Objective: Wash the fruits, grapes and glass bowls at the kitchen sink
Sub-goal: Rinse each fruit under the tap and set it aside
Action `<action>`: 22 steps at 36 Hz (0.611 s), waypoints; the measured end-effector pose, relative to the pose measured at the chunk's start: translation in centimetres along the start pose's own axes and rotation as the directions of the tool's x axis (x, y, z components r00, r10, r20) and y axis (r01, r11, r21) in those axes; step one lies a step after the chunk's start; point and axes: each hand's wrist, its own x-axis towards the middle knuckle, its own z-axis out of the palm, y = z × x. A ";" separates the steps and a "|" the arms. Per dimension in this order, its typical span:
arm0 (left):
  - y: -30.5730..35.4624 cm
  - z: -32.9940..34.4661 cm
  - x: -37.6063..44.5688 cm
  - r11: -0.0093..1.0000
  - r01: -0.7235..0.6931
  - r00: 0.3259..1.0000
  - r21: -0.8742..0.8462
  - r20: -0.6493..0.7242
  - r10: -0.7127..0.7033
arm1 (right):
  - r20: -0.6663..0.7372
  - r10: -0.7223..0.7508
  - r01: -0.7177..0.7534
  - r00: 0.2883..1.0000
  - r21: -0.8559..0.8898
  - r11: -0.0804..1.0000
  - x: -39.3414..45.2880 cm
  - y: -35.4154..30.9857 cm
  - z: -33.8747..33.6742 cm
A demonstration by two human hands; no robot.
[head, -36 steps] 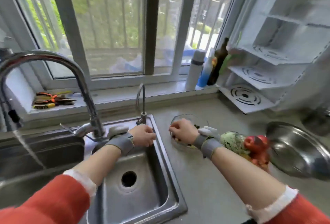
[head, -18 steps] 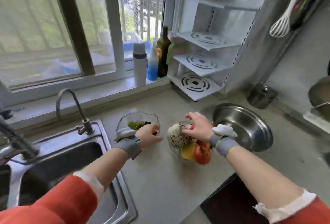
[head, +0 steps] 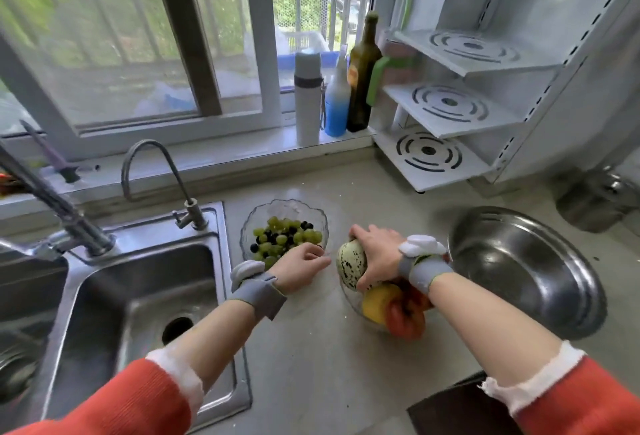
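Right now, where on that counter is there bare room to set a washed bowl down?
Bare counter lies in front of the two glass bowls, between the sink and the dark panel by the right arm. Another patch sits behind the grape bowl, toward the white rack. Around both bowls and the steel basin it is crowded.

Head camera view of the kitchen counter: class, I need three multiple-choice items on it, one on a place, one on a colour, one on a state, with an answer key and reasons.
1. Where does the clear glass bowl of grapes stand?
A. in the steel sink
B. on the counter right of the sink
C. on the white rack

2. What colours are the grapes?
A. green and dark
B. red only
C. yellow only

3. What is the right hand doing?
A. hanging idle
B. turning the tap
C. gripping the pale speckled melon

Key: 1 B, the bowl sits on the counter beside the steel sink. 2 A, both colours show in the bowl. 3 C, its fingers curl round the melon above the fruit bowl.
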 end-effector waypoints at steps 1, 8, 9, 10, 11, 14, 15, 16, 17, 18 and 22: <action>0.3 0.2 0.1 0.997 0.021 1.000 -0.070 -0.006 -0.021 | -0.010 -0.012 0.012 1.000 0.007 1.000 -0.2 0.1 -0.1; 1.6 2.4 0.8 0.876 0.143 0.989 -0.461 0.023 -0.149 | -0.172 -0.060 0.076 0.983 0.087 0.993 -0.4 0.3 -0.3; 1.8 2.6 1.0 0.868 0.151 0.987 -0.473 0.016 -0.163 | -0.195 -0.065 0.089 0.979 0.116 0.989 -0.4 0.3 -0.4; 1.9 2.8 1.1 0.857 0.162 0.984 -0.490 0.013 -0.178 | -0.214 -0.073 0.106 0.974 0.149 0.983 -0.4 0.4 -0.5; 2.0 2.8 1.2 0.832 0.181 0.981 -0.524 0.031 -0.194 | -0.235 -0.088 0.132 0.968 0.178 0.975 -0.4 0.2 -0.7; 2.5 3.2 1.2 0.675 0.264 0.964 -0.689 0.161 -0.212 | -0.303 -0.103 0.195 0.947 0.288 0.938 -0.6 0.2 -0.7; 2.6 3.2 1.2 0.615 0.271 0.962 -0.740 0.177 -0.210 | -0.322 -0.104 0.212 0.941 0.319 0.924 -0.7 0.1 -0.7; 2.8 3.2 1.1 0.562 0.262 0.963 -0.785 0.180 -0.198 | -0.337 -0.104 0.225 0.936 0.341 0.913 -0.7 0.0 -0.7; 2.9 3.1 1.1 0.519 0.253 0.966 -0.816 0.181 -0.186 | -0.348 -0.105 0.236 0.932 0.358 0.904 -0.7 -0.2 -0.7; 3.0 3.0 1.0 0.488 0.247 0.967 -0.837 0.185 -0.173 | -0.355 -0.101 0.242 0.929 0.377 0.894 -0.7 -0.3 -0.7; 3.0 2.4 0.7 0.486 0.221 0.973 -0.846 0.158 -0.167 | -0.366 -0.094 0.263 0.926 0.446 0.855 -0.7 -0.6 -0.9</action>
